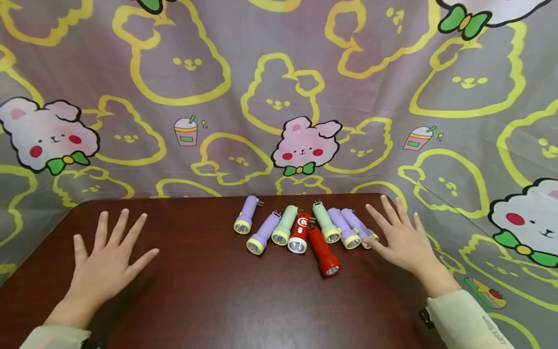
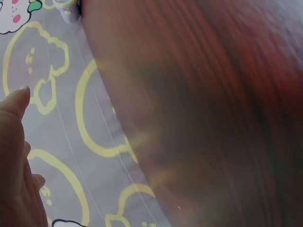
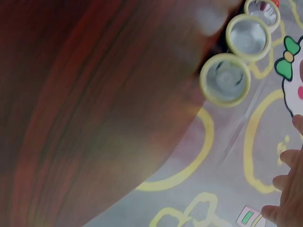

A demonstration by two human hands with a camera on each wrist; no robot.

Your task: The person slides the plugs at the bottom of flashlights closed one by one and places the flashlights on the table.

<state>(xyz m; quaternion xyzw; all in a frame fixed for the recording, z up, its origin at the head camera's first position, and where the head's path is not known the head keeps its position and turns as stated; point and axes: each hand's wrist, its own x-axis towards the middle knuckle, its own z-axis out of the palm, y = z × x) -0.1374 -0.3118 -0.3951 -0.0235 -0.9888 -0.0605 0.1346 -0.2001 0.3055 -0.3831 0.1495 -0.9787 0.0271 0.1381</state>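
Observation:
My left hand [image 1: 103, 266] is held over the left side of the table with its fingers spread, touching nothing. On the right, my right hand [image 1: 405, 242] has its fingers spread too, and its thumb overlaps the rightmost purple flashlight [image 1: 355, 221] in the head view. Several small flashlights lie in a loose row at the back middle. Among them are a red one with a white head [image 1: 299, 232], an all-red one [image 1: 323, 252] lying nearest me, and two pale green ones [image 1: 285, 224] [image 1: 326, 223]. Other purple flashlights [image 1: 264, 232] have yellow rims, and some show plug prongs at the tail.
The dark reddish wooden table [image 1: 196, 300] has a rounded back edge. Right behind it hangs a grey curtain [image 1: 235, 111] with yellow outlines and cartoon rabbits, which continues down along the right side.

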